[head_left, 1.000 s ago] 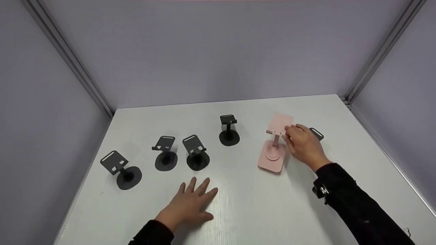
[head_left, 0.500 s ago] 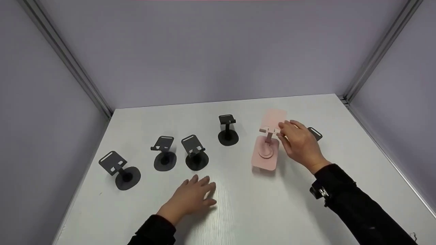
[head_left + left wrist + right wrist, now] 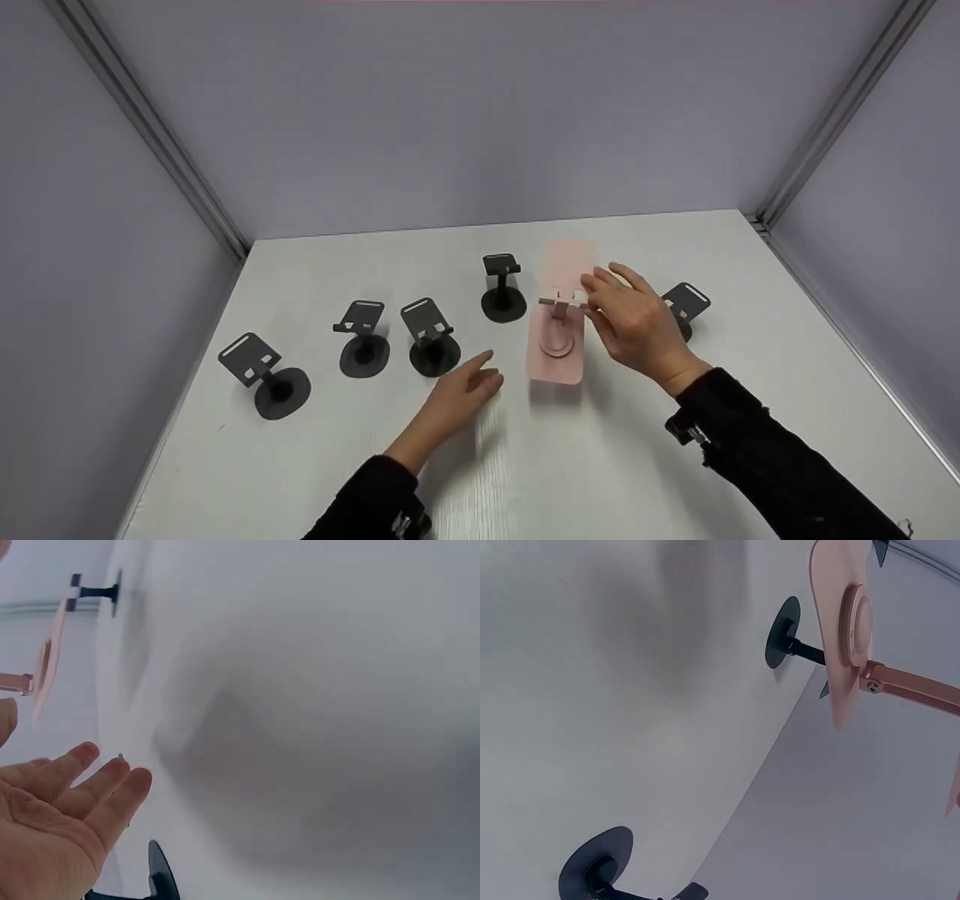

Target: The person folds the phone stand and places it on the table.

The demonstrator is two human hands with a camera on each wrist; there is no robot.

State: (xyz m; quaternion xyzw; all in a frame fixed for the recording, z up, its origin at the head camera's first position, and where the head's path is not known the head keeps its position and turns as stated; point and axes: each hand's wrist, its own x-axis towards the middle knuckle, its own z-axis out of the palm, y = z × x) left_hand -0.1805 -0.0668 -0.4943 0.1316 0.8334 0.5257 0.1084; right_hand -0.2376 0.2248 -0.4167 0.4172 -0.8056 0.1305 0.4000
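A: Where is your right hand (image 3: 634, 322) at this moment?

B: You have it right of centre in the head view, fingers pinching the upper plate of the pink phone stand (image 3: 556, 330). The stand hangs just above the white table (image 3: 675, 450), its shadow on the surface below its base, so you are carrying it clear of the table.

A: And the stand itself, how does it sit in your grip?

B: Upright, its rectangular base towards the lower part of the frame and its plate leaning back towards the rear wall. In the right wrist view the pink base and its round hinge (image 3: 855, 619) fill the upper right corner, with the arm of the stand running off to the right edge.

A: What about your left hand (image 3: 461, 394)?

B: It is just left of the pink stand, lower centre of the head view, fingers relaxed and slightly spread, holding nothing. The left wrist view shows your palm (image 3: 52, 829) in the lower left corner with straight fingers, apart from the stand.

A: What else stands on the table?

B: Five black phone stands. One (image 3: 266, 375) at far left, two (image 3: 363, 337) (image 3: 431, 337) side by side left of centre, one (image 3: 502, 289) just behind and left of the pink stand, and one (image 3: 686, 304) behind your right hand, partly hidden. No container shows anywhere in the frames.
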